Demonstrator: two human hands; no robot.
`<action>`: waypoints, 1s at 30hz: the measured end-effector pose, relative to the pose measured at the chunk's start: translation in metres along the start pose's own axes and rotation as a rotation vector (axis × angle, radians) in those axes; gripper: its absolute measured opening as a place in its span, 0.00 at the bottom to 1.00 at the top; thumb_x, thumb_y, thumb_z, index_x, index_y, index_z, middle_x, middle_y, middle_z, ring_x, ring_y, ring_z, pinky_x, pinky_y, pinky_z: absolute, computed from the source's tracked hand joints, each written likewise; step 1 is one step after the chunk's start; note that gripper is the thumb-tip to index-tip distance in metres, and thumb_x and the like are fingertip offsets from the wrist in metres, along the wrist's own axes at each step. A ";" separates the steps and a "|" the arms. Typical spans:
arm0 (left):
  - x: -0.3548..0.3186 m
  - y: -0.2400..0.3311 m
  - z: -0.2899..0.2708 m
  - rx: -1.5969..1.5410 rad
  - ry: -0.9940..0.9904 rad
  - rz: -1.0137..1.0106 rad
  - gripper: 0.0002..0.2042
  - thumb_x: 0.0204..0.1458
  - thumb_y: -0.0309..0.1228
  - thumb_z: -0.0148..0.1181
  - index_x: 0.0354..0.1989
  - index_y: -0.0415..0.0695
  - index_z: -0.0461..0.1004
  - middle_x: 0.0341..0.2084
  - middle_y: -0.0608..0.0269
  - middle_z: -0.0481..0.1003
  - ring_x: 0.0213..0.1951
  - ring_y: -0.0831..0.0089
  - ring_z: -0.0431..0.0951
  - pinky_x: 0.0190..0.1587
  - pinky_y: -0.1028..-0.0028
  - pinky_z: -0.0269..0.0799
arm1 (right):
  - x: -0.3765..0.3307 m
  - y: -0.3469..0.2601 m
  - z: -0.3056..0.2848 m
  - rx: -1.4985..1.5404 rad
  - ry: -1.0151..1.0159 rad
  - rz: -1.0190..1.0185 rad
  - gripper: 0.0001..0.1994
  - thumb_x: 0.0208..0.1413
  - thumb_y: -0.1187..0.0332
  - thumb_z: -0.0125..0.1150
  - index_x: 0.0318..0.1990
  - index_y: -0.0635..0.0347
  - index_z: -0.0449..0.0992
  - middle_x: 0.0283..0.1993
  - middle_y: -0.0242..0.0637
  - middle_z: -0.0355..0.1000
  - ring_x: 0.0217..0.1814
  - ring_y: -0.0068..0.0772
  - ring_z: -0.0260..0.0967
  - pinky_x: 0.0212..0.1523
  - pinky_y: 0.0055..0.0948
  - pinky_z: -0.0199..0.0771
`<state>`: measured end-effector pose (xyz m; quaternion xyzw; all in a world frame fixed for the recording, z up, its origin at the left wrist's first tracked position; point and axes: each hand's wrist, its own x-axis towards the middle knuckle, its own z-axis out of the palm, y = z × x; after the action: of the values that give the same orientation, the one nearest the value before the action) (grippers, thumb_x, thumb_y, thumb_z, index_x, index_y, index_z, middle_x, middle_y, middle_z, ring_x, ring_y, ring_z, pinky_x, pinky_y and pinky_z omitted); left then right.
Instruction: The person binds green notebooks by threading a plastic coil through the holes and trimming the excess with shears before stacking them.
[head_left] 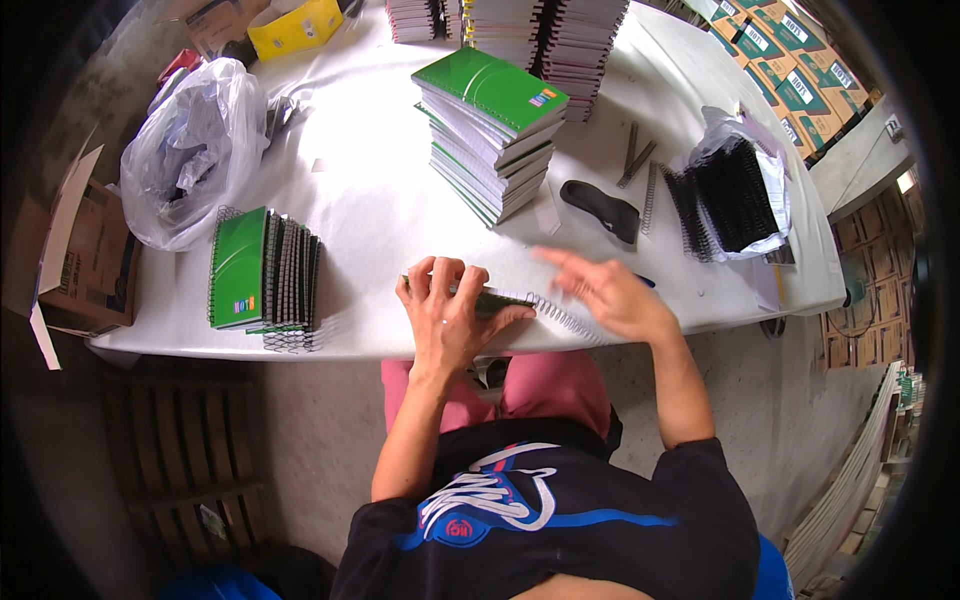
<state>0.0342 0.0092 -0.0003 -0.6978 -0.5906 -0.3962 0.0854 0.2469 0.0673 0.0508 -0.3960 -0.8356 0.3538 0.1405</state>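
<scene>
My left hand is closed around a small green notebook at the near edge of the table, its fingers over the top. From the notebook's right end a loose wire spiral coil sticks out, only partly threaded as far as I can see. Just above that coil hovers my right hand, slightly blurred, fingers stretched out and nothing visible in them. Beyond both hands rises a stack of green-covered notebooks. Spiral-bound green notebooks stand in a row to the left.
A bag of black coils lies at the right, near a black shoe-sole-shaped object and loose coil pieces. At left are a clear plastic bag and an open cardboard box. Taller notebook stacks stand at the back.
</scene>
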 end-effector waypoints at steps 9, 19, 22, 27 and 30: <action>0.005 -0.001 -0.010 -0.097 -0.089 0.012 0.28 0.30 0.58 0.68 0.24 0.44 0.70 0.34 0.62 0.66 0.45 0.59 0.62 0.49 0.58 0.54 | 0.024 0.089 -0.016 -0.507 0.615 0.167 0.18 0.43 0.76 0.55 0.46 0.57 0.73 0.43 0.41 0.73 0.45 0.47 0.70 0.45 0.34 0.71; 0.001 -0.009 -0.011 -0.151 -0.113 0.006 0.26 0.31 0.57 0.67 0.23 0.45 0.70 0.36 0.61 0.66 0.45 0.60 0.62 0.48 0.59 0.54 | 0.022 0.018 0.014 0.338 0.131 -0.007 0.09 0.42 0.81 0.60 0.33 0.63 0.81 0.28 0.35 0.77 0.30 0.17 0.70 0.35 0.21 0.71; 0.005 -0.006 -0.012 -0.163 -0.114 -0.007 0.27 0.29 0.58 0.67 0.22 0.45 0.70 0.36 0.62 0.66 0.45 0.59 0.62 0.49 0.60 0.54 | 0.016 0.012 0.000 0.948 0.056 -0.319 0.08 0.43 0.84 0.59 0.32 0.67 0.80 0.31 0.41 0.78 0.35 0.26 0.75 0.41 0.24 0.74; 0.004 -0.006 -0.012 -0.203 -0.082 -0.023 0.27 0.24 0.55 0.71 0.22 0.44 0.71 0.43 0.57 0.65 0.46 0.57 0.61 0.47 0.59 0.59 | 0.029 0.010 0.000 0.101 0.246 0.023 0.12 0.38 0.81 0.59 0.32 0.59 0.82 0.29 0.38 0.78 0.32 0.24 0.74 0.38 0.21 0.72; 0.001 -0.014 -0.009 -0.193 -0.067 -0.079 0.29 0.20 0.53 0.75 0.24 0.44 0.72 0.52 0.51 0.57 0.47 0.54 0.60 0.46 0.59 0.63 | 0.027 -0.010 -0.001 0.768 -0.007 -0.408 0.13 0.37 0.83 0.58 0.33 0.60 0.81 0.30 0.41 0.78 0.31 0.26 0.75 0.35 0.23 0.73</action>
<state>0.0178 0.0085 0.0013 -0.6920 -0.5790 -0.4308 -0.0178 0.2240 0.0842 0.0576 -0.1406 -0.7051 0.6052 0.3418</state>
